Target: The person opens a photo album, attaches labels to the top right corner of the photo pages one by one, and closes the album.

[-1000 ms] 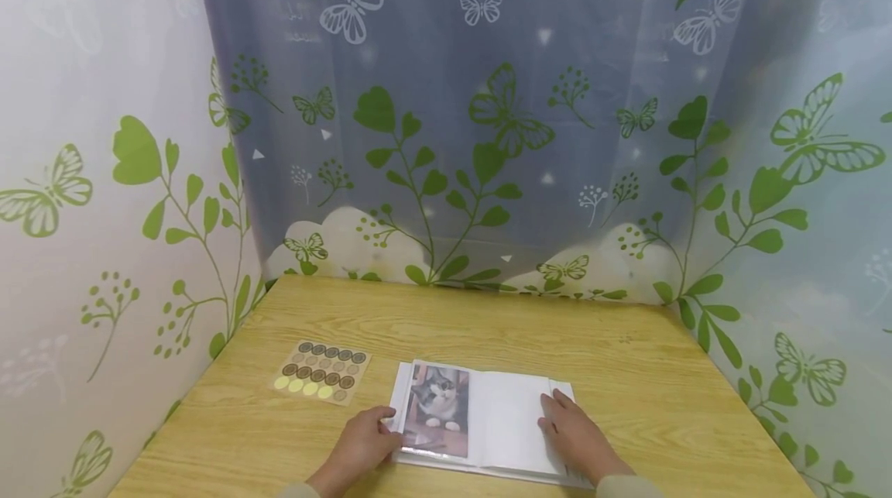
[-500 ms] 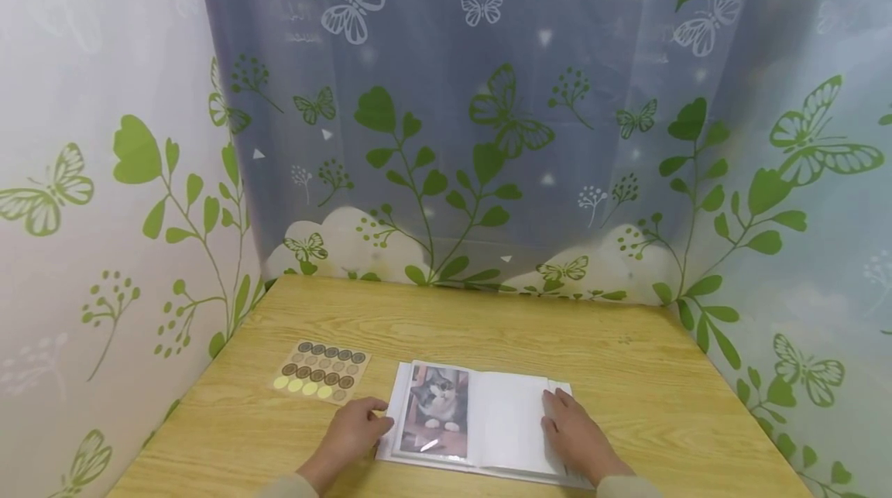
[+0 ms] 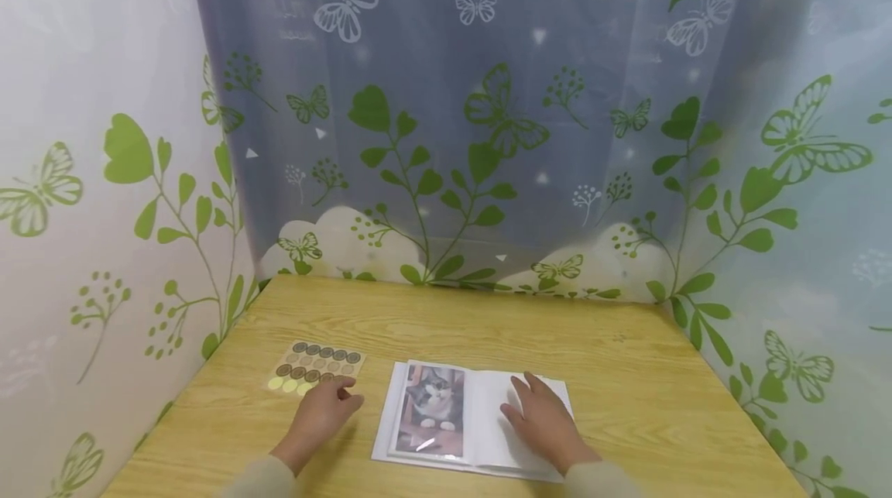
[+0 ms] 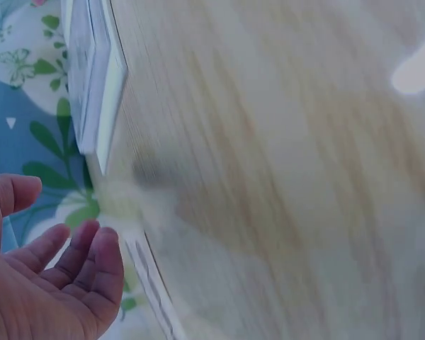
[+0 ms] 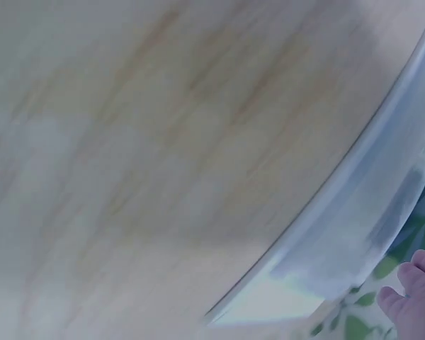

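Note:
A small white photo album lies spread on the table, with a cat photo in its left page and a white right page. My right hand is over that right page, fingers spread and holding nothing; whether it touches the page I cannot tell. Left of the album lies a sheet of round stickers in brown and yellow rows. My left hand is at the sheet's near right corner and hides part of it. In the left wrist view, the fingers are loosely bent with nothing between them.
A wood-grain table bears the album and the sheet. Patterned curtains with leaves and butterflies enclose its back and both sides.
My left hand has let go of the album's left edge and moved left to the sticker sheet. The right hand has shifted inward from the album's right edge over the white page.

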